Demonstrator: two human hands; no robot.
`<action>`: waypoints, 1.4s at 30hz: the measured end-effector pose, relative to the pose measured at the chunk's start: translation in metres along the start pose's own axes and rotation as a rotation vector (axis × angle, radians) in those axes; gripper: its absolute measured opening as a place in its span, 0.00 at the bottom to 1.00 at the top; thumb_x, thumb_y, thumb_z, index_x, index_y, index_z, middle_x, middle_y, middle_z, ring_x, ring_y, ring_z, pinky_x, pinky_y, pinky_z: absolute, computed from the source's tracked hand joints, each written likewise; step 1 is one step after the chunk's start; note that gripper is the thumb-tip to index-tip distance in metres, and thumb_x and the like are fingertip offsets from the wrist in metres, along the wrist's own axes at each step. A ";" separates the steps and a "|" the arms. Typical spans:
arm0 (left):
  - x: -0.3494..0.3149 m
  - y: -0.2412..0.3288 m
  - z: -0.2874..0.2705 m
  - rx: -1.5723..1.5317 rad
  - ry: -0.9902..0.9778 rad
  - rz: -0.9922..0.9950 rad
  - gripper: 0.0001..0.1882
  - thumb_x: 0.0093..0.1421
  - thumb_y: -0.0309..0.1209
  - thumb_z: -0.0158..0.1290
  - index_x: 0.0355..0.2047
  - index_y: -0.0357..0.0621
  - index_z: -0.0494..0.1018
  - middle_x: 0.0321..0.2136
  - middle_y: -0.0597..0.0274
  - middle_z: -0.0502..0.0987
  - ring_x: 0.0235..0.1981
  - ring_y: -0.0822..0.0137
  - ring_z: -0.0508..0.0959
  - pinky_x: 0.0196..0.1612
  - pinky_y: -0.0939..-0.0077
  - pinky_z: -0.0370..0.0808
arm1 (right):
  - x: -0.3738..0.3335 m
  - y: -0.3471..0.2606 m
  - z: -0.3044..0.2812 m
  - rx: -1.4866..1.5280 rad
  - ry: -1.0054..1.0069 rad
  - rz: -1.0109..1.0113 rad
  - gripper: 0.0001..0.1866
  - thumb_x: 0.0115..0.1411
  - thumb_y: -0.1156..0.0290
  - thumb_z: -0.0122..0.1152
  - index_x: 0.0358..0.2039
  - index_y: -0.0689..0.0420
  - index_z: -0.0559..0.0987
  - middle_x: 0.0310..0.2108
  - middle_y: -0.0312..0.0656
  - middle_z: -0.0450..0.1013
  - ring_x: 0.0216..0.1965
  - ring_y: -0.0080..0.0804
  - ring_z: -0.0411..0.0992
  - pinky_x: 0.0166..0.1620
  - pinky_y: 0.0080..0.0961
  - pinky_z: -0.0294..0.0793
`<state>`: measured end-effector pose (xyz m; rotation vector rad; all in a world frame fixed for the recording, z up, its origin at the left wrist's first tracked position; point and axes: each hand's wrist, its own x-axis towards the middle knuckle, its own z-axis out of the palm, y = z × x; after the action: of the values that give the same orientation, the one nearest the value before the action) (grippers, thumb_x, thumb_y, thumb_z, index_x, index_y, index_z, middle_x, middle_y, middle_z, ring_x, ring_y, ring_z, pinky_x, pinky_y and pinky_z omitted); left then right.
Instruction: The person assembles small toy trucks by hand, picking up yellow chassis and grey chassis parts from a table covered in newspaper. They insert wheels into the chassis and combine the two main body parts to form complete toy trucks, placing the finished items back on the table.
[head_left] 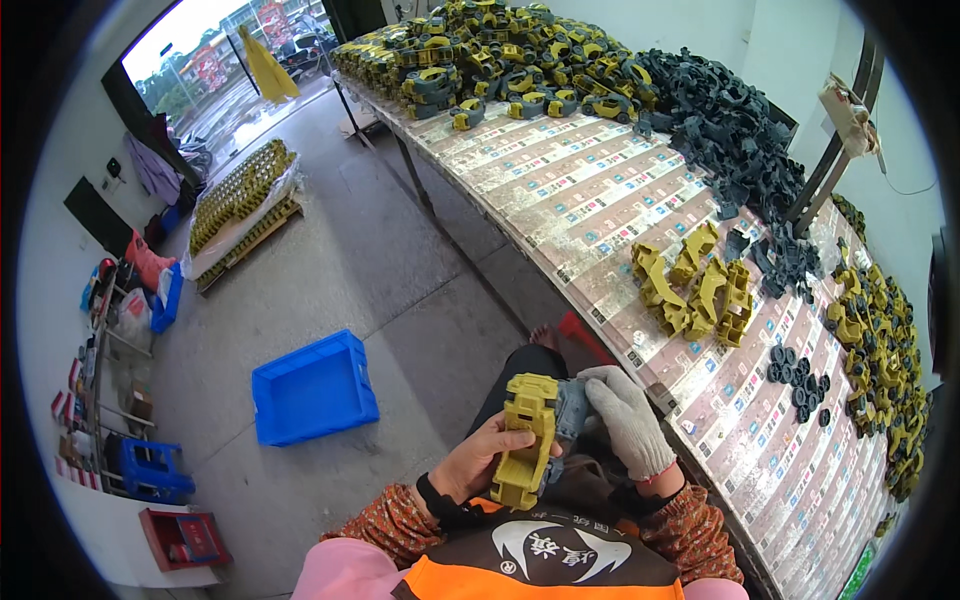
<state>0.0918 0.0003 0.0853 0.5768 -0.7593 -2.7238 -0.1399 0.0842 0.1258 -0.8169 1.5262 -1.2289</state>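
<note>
My bare left hand (470, 462) grips a yellow plastic toy truck body (528, 432) above my lap, the thumb lying across it. A dark grey plastic toy part (571, 408) sits against the truck body's right side. My right hand (625, 418), in a whitish knitted glove, closes on that grey part; its fingertips are partly hidden. On the table to the right stand several loose yellow truck bodies (655, 285). Close to them lie small black wheels (800, 383) and a few dark grey parts (785, 258).
The long patterned table (560, 190) carries heaps of yellow-and-grey toy cars (530, 60), dark grey parts (725, 125) and more toys (885, 370). A metal post (825, 180) rises at its far side. On the floor are a blue crate (315, 390) and a loaded pallet (240, 215).
</note>
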 end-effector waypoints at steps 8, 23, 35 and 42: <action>0.003 0.005 -0.010 -0.020 0.102 0.176 0.28 0.67 0.43 0.63 0.60 0.42 0.72 0.51 0.46 0.83 0.44 0.62 0.86 0.46 0.68 0.87 | -0.014 0.006 0.013 0.294 -0.162 0.281 0.21 0.73 0.65 0.58 0.60 0.64 0.74 0.42 0.38 0.76 0.39 0.22 0.74 0.44 0.21 0.77; 0.045 0.000 0.011 0.043 0.100 0.127 0.23 0.68 0.32 0.63 0.61 0.42 0.73 0.51 0.57 0.82 0.51 0.63 0.84 0.57 0.64 0.82 | -0.001 0.015 -0.007 0.220 0.015 0.070 0.08 0.69 0.70 0.64 0.42 0.62 0.81 0.32 0.30 0.76 0.33 0.15 0.69 0.36 0.19 0.70; 0.066 0.019 0.010 -0.065 0.112 0.120 0.34 0.76 0.49 0.50 0.76 0.51 0.59 0.72 0.52 0.68 0.71 0.44 0.69 0.69 0.33 0.70 | -0.001 0.012 -0.036 0.556 0.218 0.050 0.13 0.73 0.69 0.56 0.51 0.63 0.80 0.38 0.34 0.77 0.38 0.21 0.75 0.44 0.24 0.78; 0.066 0.013 -0.040 -0.433 0.009 0.135 0.31 0.78 0.53 0.46 0.72 0.48 0.66 0.69 0.49 0.72 0.67 0.46 0.74 0.68 0.37 0.72 | -0.009 0.038 -0.045 0.609 0.113 -0.027 0.16 0.74 0.68 0.57 0.56 0.65 0.78 0.41 0.38 0.78 0.40 0.24 0.76 0.46 0.24 0.78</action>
<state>0.0522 -0.0511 0.0408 0.4189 -0.1821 -2.6372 -0.1775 0.1162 0.0923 -0.3686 1.1225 -1.6629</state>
